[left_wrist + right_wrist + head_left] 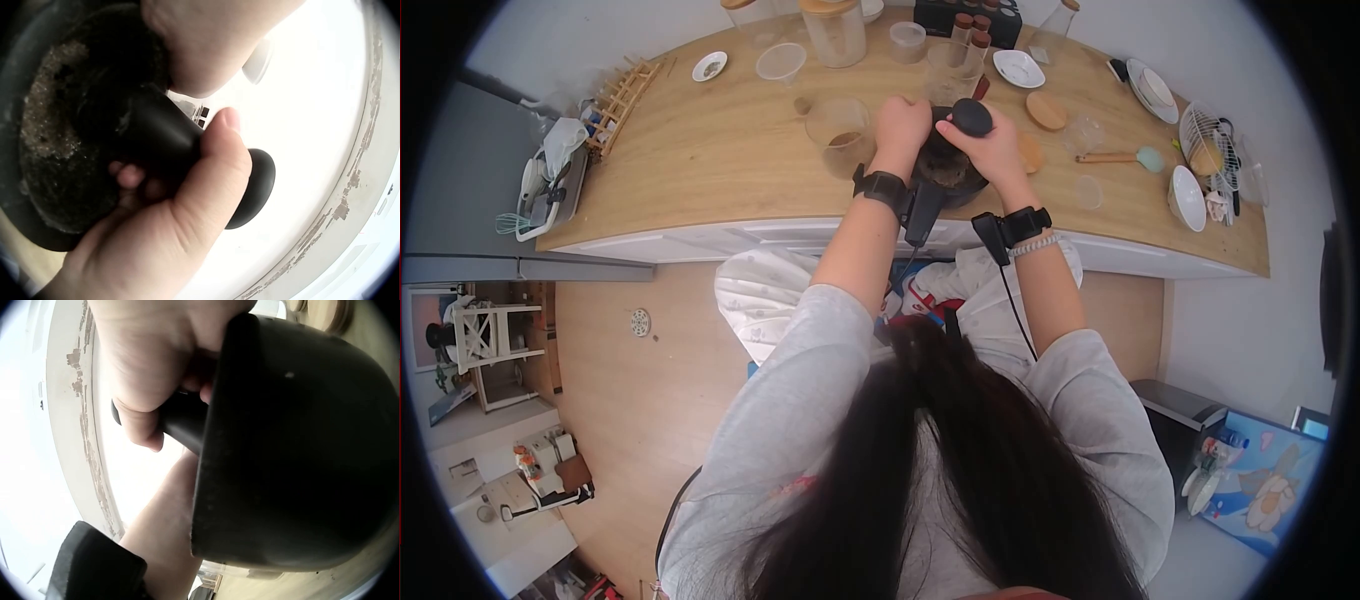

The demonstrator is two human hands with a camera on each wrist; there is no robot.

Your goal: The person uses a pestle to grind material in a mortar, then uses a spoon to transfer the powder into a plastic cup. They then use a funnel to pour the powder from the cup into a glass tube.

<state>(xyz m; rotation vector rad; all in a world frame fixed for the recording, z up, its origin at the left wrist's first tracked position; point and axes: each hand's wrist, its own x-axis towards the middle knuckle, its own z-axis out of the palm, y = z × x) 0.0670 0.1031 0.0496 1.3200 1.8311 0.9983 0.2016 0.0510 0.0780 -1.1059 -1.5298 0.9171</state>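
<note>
A black mortar [968, 190] stands near the counter's front edge, its dark curved outside filling much of the right wrist view. Coarse grey-brown crushed bits [53, 106] cling to one side of its inner wall in the left wrist view. My right hand [997, 150] grips the black pestle [971, 117] by its handle, the round knob showing above the thumb. In the left wrist view the pestle shaft [156, 128] leans into the bowl. My left hand [903, 125] holds the mortar's rim on the left, its fingertips hidden.
A clear jug [845, 150] with brown contents stands just left of the mortar, and a clear beaker [953, 75] behind it. To the right lie a wooden lid [1046, 111], a spatula [1145, 157] and a white bowl [1187, 198]. A wooden rack [622, 105] stands far left.
</note>
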